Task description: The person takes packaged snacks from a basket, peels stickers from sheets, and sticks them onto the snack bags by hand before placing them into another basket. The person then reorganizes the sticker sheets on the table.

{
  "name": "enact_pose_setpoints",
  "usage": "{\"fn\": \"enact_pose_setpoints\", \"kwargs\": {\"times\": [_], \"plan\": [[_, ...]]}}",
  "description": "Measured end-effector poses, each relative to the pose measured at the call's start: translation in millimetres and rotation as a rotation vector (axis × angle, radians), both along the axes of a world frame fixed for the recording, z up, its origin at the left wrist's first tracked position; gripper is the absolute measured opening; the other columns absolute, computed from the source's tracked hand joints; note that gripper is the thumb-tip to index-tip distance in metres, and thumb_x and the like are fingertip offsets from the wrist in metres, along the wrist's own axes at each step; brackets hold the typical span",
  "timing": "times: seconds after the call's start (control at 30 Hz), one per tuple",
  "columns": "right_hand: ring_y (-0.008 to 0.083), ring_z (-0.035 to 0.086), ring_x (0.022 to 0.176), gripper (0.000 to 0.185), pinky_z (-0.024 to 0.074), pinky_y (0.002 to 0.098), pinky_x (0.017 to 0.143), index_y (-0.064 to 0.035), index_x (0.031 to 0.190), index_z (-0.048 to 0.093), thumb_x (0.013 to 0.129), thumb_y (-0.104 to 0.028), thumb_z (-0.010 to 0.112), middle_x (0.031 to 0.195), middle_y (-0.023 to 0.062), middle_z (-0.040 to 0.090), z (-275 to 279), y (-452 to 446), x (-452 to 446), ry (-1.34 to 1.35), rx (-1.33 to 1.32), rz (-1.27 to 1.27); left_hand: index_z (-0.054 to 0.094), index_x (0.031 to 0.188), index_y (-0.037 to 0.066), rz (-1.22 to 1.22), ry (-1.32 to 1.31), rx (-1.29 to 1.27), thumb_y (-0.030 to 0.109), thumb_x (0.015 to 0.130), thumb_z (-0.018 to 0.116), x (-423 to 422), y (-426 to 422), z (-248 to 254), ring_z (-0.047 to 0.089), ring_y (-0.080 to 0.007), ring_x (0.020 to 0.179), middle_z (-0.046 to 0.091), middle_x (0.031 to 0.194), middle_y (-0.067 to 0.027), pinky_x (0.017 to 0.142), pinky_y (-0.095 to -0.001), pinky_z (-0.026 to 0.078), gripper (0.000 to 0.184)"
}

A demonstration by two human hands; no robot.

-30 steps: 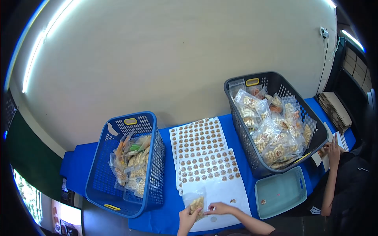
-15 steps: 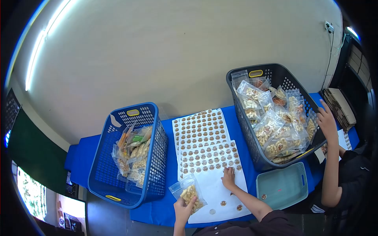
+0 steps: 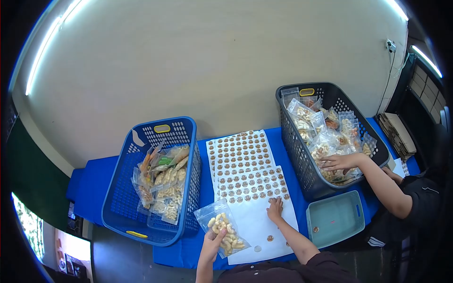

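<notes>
My left hand (image 3: 212,244) grips a clear zip bag (image 3: 222,228) of pale, curved snack pieces, thumb on its front. The bag is tilted over the near left edge of the sticker sheet. My right hand (image 3: 274,211) rests on the white sheet (image 3: 252,221), its fingertips stretched out at the lowest full row of round brown stickers. Whether a sticker is under those fingertips is too small to tell. Below that row the sheet is mostly bare backing, with a loose-standing sticker (image 3: 270,238) and a pale round spot (image 3: 257,248) near its front edge.
To the left stands a blue basket (image 3: 188,188) of filled bags. A black basket (image 3: 297,165) of stickered bags stands right, a co-worker's hand (image 3: 339,162) over its bags. A green tray (image 3: 337,214) sits before it. More sticker sheets (image 3: 238,133) lie behind on blue cloth (image 3: 278,137).
The co-worker's hand has moved from the black basket's right rim onto the bags inside. My left hand still holds its bag, shifted slightly left. My right hand stays at the stickers.
</notes>
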State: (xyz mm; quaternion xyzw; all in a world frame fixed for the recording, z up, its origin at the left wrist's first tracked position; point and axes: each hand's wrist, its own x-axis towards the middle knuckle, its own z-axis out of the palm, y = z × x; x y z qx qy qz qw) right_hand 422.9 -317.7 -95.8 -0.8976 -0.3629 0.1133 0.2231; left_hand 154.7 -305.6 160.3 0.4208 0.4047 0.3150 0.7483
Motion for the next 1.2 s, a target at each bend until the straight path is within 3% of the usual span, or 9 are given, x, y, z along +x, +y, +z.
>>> {"fn": "enact_pose_setpoints", "kwargs": {"times": [0.13,0.33,0.37,0.47,0.63,0.8,0.9,1.2], "plan": [[0.0356,0.033,0.113,0.059,0.0363,0.0437,0.091,-0.002,0.113,0.042,0.063,-0.01,0.073,0.122,0.0185,0.032,-5,4,6,0.033,-0.033,0.002,0.045,0.115,-0.003,-0.049,0.04,0.012,0.018,0.085,0.055,-18,2,-2,0.054,-0.0152,0.093,0.055,0.106,-0.0101,0.08,-0.0273,0.044,0.038],[0.0357,0.035,0.11,0.055,0.0372,0.0425,0.09,-0.0021,0.109,0.043,0.063,-0.009,0.072,0.119,0.0184,0.033,-3,4,9,0.072,-0.05,0.01,0.041,0.116,-0.001,-0.003,-0.2,-0.08,0.018,0.089,0.049,-55,9,19,0.057,-0.018,0.092,0.055,0.104,-0.012,0.077,-0.029,0.048,0.035],[0.0356,0.036,0.11,0.054,0.0381,0.0419,0.09,-0.0018,0.108,0.043,0.064,-0.009,0.072,0.118,0.0187,0.034,2,3,8,0.08,-0.053,0.007,0.039,0.118,0.0,-0.007,-0.242,-0.07,0.017,0.089,0.048,-55,7,37,0.058,-0.019,0.091,0.055,0.104,-0.0122,0.077,-0.0315,0.049,0.034],[0.0355,0.037,0.109,0.054,0.039,0.0416,0.089,-0.0028,0.109,0.042,0.064,-0.008,0.071,0.116,0.0188,0.035,13,6,8,0.103,-0.062,0.0,0.034,0.119,-0.001,0.018,-0.192,0.022,0.02,0.09,0.044,-62,21,25,0.057,-0.0272,0.094,0.055,0.103,-0.0192,0.077,-0.0371,0.051,0.037],[0.0348,0.037,0.11,0.055,0.0383,0.0423,0.089,-0.0045,0.11,0.043,0.063,-0.008,0.072,0.117,0.0191,0.035,3,-3,3,0.018,-0.033,0.079,0.041,0.116,0.0,-0.044,-0.175,0.039,0.014,0.087,0.05,-48,21,21,0.058,-0.0194,0.09,0.056,0.103,-0.0122,0.076,-0.0306,0.05,0.034],[0.0347,0.037,0.112,0.051,0.0368,0.041,0.091,-0.0024,0.107,0.046,0.064,-0.008,0.071,0.12,0.0197,0.034,-4,-6,2,0.025,0.12,-0.016,0.04,0.117,-0.002,-0.084,-0.176,-0.03,0.009,0.086,0.05,-39,7,7,0.057,-0.018,0.092,0.055,0.105,-0.0121,0.079,-0.03,0.048,0.034],[0.0352,0.038,0.111,0.052,0.0364,0.0403,0.091,-0.0014,0.109,0.045,0.064,-0.007,0.071,0.119,0.0202,0.035,2,-3,5,0.053,0.073,0.019,0.037,0.119,-0.002,-0.13,-0.16,-0.056,0.006,0.085,0.051,-42,8,3,0.055,-0.0169,0.096,0.054,0.109,-0.0125,0.083,-0.0293,0.045,0.038],[0.0357,0.04,0.107,0.044,0.0395,0.0408,0.087,-0.0042,0.104,0.05,0.064,-0.005,0.069,0.115,0.0197,0.038,-4,-5,-3,-0.031,0.07,0.048,0.038,0.12,-0.003,-0.027,-0.165,-0.045,0.008,0.085,0.053,-49,17,-4,0.055,-0.0157,0.095,0.052,0.11,-0.0117,0.079,-0.0275,0.047,0.04]]}}
